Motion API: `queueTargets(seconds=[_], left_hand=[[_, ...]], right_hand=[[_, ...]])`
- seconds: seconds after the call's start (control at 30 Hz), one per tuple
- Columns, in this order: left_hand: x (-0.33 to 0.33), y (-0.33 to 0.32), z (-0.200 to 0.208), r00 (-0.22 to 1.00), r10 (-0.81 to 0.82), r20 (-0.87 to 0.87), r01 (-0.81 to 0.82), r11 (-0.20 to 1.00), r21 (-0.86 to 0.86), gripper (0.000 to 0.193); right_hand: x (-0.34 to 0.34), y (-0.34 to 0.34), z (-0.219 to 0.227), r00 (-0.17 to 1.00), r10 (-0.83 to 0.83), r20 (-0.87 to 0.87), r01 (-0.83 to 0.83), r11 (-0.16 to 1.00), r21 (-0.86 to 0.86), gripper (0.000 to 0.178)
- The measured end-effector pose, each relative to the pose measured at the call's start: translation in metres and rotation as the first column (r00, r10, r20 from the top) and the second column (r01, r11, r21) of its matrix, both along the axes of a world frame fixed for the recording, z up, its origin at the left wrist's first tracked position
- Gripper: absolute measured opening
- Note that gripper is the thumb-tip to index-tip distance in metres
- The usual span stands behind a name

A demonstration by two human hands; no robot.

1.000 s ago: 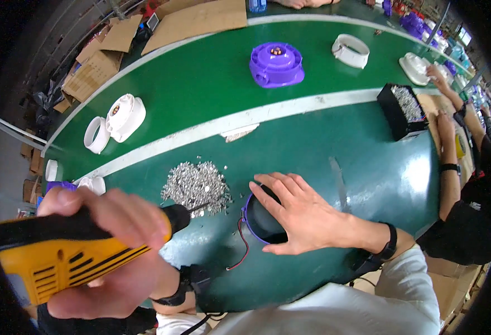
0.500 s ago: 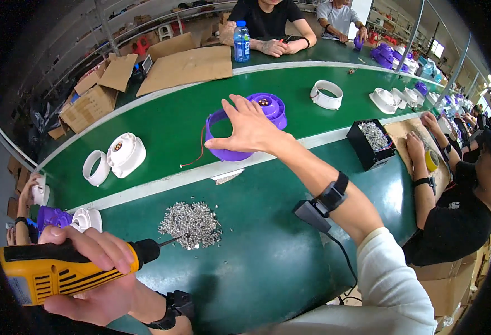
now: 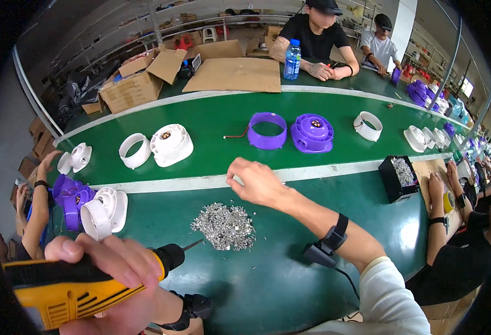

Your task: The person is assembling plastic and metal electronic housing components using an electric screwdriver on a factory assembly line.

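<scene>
My left hand (image 3: 117, 273) is closed round the grip of a yellow and black electric screwdriver (image 3: 83, 293). Its thin bit (image 3: 193, 244) points right, at the edge of a heap of small silver screws (image 3: 223, 226). My right hand (image 3: 259, 181) hovers over the white ledge of the bench, fingers loosely bent and nothing visible in them. Beyond it, on the green belt, a purple ring (image 3: 266, 147) with a short red lead lies apart from a purple round housing (image 3: 312, 144).
White rings and housings (image 3: 171, 146) lie along the belt (image 3: 212, 162). At left, purple and white parts (image 3: 96, 219) stand near another person's arms. A black box of screws (image 3: 388, 184) stands at right beside a co-worker (image 3: 452, 245). Cardboard and a blue bottle (image 3: 292, 60) are behind the belt.
My right hand has left the purple ring and drawn back toward me. The ring now lies apart from the purple housing. My view has shifted; the left hand still grips the screwdriver.
</scene>
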State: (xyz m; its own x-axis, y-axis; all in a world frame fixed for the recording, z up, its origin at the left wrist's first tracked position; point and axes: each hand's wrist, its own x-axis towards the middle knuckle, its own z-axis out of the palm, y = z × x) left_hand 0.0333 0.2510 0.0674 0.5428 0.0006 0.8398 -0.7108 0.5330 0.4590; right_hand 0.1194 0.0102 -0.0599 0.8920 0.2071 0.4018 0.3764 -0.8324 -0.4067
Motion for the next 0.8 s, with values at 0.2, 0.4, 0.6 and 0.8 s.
queueTargets(seconds=[0.2,0.4,0.6,0.8], left_hand=[[-0.004,0.003,0.000,0.999,0.036,-0.011,-0.037,0.996,-0.076,0.062],[-0.006,-0.017,0.001,0.986,-0.147,-0.083,0.145,0.989,-0.034,0.062],[-0.014,-0.080,-0.030,0.926,-0.179,-0.333,0.254,0.946,0.199,0.070],[-0.022,-0.129,-0.081,0.776,-0.288,-0.561,0.458,0.869,0.187,0.076]], right_hand=[[-0.010,0.008,0.000,0.996,0.023,-0.089,-0.015,0.996,0.087,0.013],[-0.038,-0.004,0.027,0.985,0.003,-0.173,0.051,0.951,0.305,0.015],[-0.075,-0.018,0.055,0.992,0.115,-0.053,-0.040,0.678,0.734,0.017],[-0.118,-0.027,0.100,0.963,0.218,0.158,-0.241,0.438,0.866,0.025]])
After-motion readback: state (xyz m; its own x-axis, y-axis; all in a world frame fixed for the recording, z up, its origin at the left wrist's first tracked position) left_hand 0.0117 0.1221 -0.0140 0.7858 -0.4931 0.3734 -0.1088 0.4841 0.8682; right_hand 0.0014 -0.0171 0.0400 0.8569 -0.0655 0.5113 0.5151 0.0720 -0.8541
